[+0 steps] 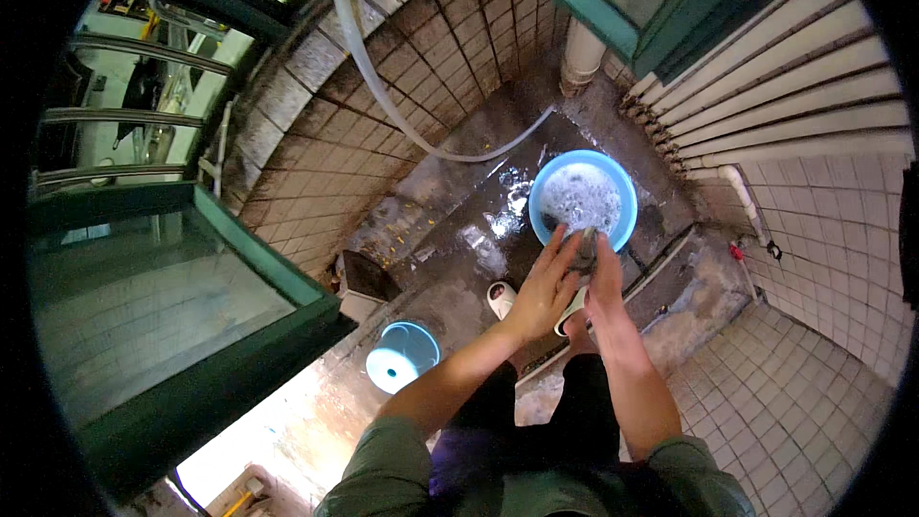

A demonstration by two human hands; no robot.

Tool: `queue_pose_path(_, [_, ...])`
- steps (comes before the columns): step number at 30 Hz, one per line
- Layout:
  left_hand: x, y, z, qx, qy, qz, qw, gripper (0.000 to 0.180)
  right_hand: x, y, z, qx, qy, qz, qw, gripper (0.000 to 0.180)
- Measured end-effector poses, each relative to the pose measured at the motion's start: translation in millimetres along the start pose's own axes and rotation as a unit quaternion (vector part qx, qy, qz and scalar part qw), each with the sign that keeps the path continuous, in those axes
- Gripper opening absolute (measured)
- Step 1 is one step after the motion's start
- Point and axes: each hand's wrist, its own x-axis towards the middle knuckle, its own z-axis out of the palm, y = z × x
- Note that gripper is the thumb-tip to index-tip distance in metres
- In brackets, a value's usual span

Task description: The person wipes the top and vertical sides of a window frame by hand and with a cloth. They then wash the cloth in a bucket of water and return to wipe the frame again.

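A light blue basin (629,196) stands on the wet floor in front of me, with white suds (580,193) over the water in it. Both my hands are at the basin's near rim. Between them is a small, grey, wet-looking cloth (585,247), partly hidden by the fingers. My left hand (546,292) lies against its left side, fingers long and close together. From the right, my right hand (603,278) presses on the cloth with the fingers upright. Something dark shows in the suds near my left fingertips; its kind is unclear.
A smaller blue bucket (402,356) is on the floor to my left. A pale hose (383,101) hangs down the tiled wall to the floor. Green-framed windows (191,306) jut in at left. White pipes (742,196) run along the right wall; a low ledge (704,278) lies right of my feet.
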Motion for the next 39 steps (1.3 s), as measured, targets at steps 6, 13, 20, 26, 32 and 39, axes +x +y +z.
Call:
queue_pose_path(6, [-41,69,-38,-0.305,0.044,-0.209,0.928,0.087,-82,-56,37,-0.243,-0.092,-0.105,0.96,0.038])
queue_pose_path(13, [-95,109,-78,0.092,-0.004,-0.056,0.994,0.056,-106,-155,67,-0.521,-0.104,-0.277,0.801,0.041])
queue_pose_path(20, [-102,192,-76,-0.268,0.09,-0.162,0.945,0.037,-146,-185,116,-0.134,-0.228,0.073,0.962,0.021])
queue_pose_path(26, [-130,210,-90,-0.207,0.272,-0.099,0.935,0.019,-177,-230,134,-0.25,-0.392,0.086,0.881,0.019])
queue_pose_path(32, [-162,235,-110,-0.264,0.396,-0.024,0.879,0.014,-189,-235,145,-0.288,-0.514,0.094,0.802,0.035])
queue_pose_path(39, [-210,273,-143,-0.384,0.432,-0.022,0.816,0.029,-161,-215,156,-0.28,-0.512,0.103,0.805,0.03])
